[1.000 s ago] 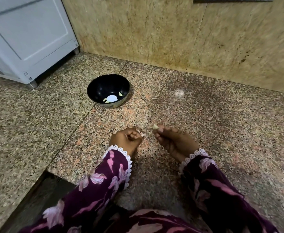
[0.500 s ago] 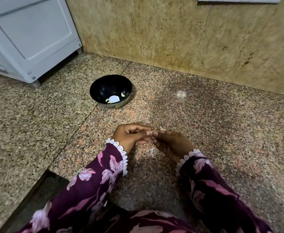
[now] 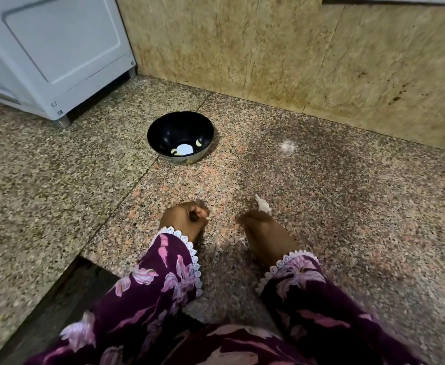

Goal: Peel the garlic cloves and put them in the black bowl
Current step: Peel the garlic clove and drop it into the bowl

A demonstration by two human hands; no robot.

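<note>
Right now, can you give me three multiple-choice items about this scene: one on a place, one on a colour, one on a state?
1. Where does the black bowl stand? A on the granite surface; B on a white appliance; C in a hand.
2. What colour is the sleeve? A green; B purple with pink flowers; C white.
3. What is the left hand doing? A lying flat open; B reaching into the bowl; C its fingers pinch a small pale piece.
Key: 1A, the bowl rests on granite; 2B, the flowered cloth shows it; 3C, curled fingers hold the piece.
</note>
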